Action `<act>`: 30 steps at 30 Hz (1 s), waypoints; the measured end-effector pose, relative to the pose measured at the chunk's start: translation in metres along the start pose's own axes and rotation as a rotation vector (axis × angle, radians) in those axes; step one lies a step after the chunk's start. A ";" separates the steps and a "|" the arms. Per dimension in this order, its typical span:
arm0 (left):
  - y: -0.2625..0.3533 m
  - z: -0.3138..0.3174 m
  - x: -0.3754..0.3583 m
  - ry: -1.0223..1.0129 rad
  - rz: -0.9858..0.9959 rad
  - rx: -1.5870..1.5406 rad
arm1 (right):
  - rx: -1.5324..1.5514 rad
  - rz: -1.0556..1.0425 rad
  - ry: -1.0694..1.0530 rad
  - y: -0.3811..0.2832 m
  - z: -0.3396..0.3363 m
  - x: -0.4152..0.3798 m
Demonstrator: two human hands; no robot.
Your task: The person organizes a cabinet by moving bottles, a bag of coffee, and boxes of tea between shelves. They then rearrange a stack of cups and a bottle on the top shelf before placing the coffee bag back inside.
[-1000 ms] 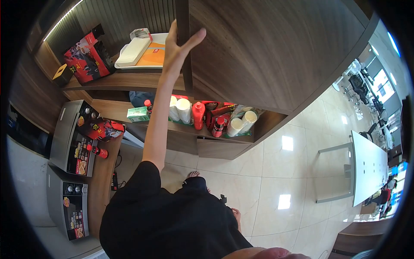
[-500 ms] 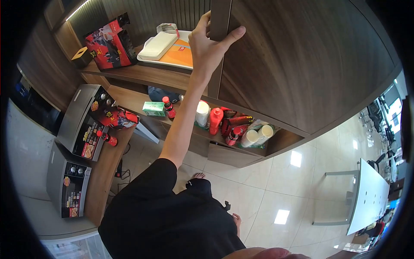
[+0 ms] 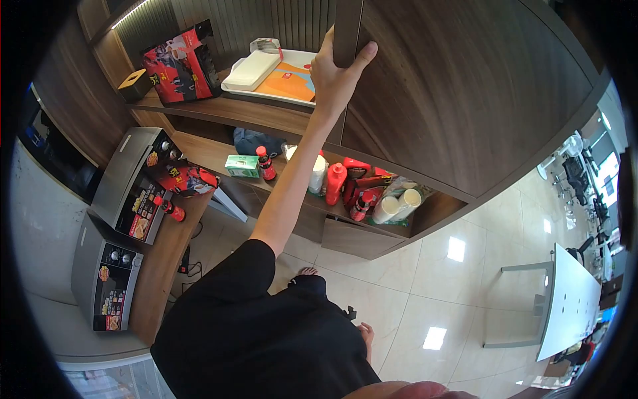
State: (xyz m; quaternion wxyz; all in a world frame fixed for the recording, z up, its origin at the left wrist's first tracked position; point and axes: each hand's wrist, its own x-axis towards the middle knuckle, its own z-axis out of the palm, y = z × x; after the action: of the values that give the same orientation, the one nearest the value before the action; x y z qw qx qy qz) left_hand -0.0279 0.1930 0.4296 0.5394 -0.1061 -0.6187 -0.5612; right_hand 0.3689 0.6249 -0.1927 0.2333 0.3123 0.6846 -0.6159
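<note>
My left hand point(image 3: 342, 63) reaches up on my outstretched arm and is wrapped round the vertical edge of a dark wooden panel point(image 3: 348, 33). The fingers go behind the edge and the thumb lies on the face to its right. My right hand point(image 3: 367, 332) hangs low beside my black clothing, partly hidden, with its fingers loosely apart and nothing seen in them. Left of my left hand, a white tray point(image 3: 292, 100) bears an orange sheet point(image 3: 284, 82) and a white case point(image 3: 252, 71).
The lower shelf holds a green box point(image 3: 242, 166), red bottles point(image 3: 335, 184) and white cups point(image 3: 385, 210). A red and black bag point(image 3: 178, 66) stands at upper left. Two ovens point(image 3: 116, 286) are at left, beside a wooden counter point(image 3: 159, 279). A white table point(image 3: 571, 302) stands at right.
The view has shifted slightly, so the shelves and their items appear farther right. My left hand keeps its hold on the panel edge, and my right hand stays low beside me.
</note>
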 end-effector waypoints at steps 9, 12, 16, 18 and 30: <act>0.011 0.001 0.000 0.035 0.012 0.027 | -0.023 0.017 0.037 0.056 -0.020 -0.023; 0.025 0.000 -0.015 0.002 0.013 -0.054 | -0.011 0.015 0.037 0.067 -0.023 -0.024; 0.036 0.004 -0.051 0.049 0.206 0.411 | 0.113 -0.058 0.022 0.087 -0.020 -0.022; 0.042 0.015 -0.078 0.092 0.264 0.470 | 0.076 -0.043 0.038 0.068 -0.008 -0.039; 0.134 -0.029 -0.148 -0.134 -0.216 -0.142 | 0.054 -0.028 0.092 0.093 0.015 -0.064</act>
State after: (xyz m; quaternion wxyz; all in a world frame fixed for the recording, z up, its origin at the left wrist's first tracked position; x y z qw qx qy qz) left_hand 0.1452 0.2862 0.3842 0.4246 -0.1142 -0.6197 -0.6501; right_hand 0.4788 0.6052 -0.2142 0.1847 0.3369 0.6818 -0.6225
